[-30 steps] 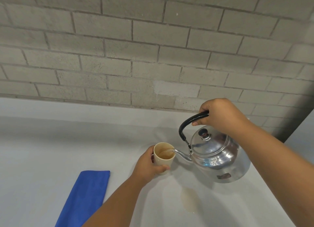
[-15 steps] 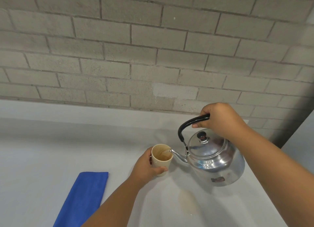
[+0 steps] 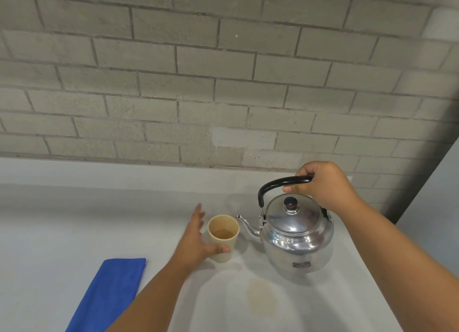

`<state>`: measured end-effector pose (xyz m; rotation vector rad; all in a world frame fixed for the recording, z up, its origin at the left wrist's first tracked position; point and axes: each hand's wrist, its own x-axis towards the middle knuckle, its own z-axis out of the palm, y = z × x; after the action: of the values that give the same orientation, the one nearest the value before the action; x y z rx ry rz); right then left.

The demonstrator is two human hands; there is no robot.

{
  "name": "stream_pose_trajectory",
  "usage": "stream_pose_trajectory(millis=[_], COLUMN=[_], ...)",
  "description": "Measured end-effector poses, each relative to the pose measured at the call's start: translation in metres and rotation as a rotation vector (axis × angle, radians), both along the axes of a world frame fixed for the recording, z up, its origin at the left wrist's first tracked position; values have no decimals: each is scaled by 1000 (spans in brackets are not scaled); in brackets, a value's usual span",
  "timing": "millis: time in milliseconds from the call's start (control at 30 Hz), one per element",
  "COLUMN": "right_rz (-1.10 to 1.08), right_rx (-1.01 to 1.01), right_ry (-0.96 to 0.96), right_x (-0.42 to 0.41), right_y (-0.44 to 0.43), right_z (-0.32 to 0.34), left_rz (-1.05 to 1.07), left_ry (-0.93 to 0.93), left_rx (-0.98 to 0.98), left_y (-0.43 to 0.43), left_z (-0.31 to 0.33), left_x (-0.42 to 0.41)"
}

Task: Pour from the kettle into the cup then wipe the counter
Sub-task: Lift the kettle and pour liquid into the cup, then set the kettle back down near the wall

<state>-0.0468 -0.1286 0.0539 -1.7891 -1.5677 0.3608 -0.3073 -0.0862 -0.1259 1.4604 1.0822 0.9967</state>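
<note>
A shiny metal kettle (image 3: 296, 234) with a black handle stands upright on the pale counter (image 3: 74, 227), its spout pointing left toward the cup. My right hand (image 3: 323, 185) grips the top of the handle. A small beige cup (image 3: 223, 237) holding brownish liquid stands just left of the spout. My left hand (image 3: 196, 239) is beside the cup on its left, fingers spread, thumb still touching the cup's lower front. A folded blue cloth (image 3: 109, 294) lies at the lower left of the counter. A faint brownish spill (image 3: 260, 297) marks the counter in front of the kettle.
A grey brick wall (image 3: 223, 83) rises directly behind the counter. The counter's right edge (image 3: 372, 269) runs diagonally past the kettle, with a pale surface beyond it at the far right.
The kettle has tipped back upright and come down onto the counter, and the pouring stream has stopped. My left hand has opened and let go of the cup.
</note>
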Motion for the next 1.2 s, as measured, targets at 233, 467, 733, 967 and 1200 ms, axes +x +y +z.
stream_pose_trajectory(millis=[233, 467, 733, 967, 1200], right_rz=[-8, -36, 32, 42, 33], right_rx=[40, 72, 28, -66, -133], right_ry=[145, 222, 30, -308, -357], right_x=[29, 70, 148, 201, 228], right_y=[-6, -14, -15, 15, 49], right_z=[-5, -8, -1, -5, -23], left_rz=[53, -304, -396, -399, -400], left_ry=[210, 616, 792, 801, 840], left_rx=[438, 615, 656, 587, 598], left_y=[1, -6, 10, 35, 64], left_z=[109, 176, 192, 181, 164], left_x=[53, 150, 228, 283, 313])
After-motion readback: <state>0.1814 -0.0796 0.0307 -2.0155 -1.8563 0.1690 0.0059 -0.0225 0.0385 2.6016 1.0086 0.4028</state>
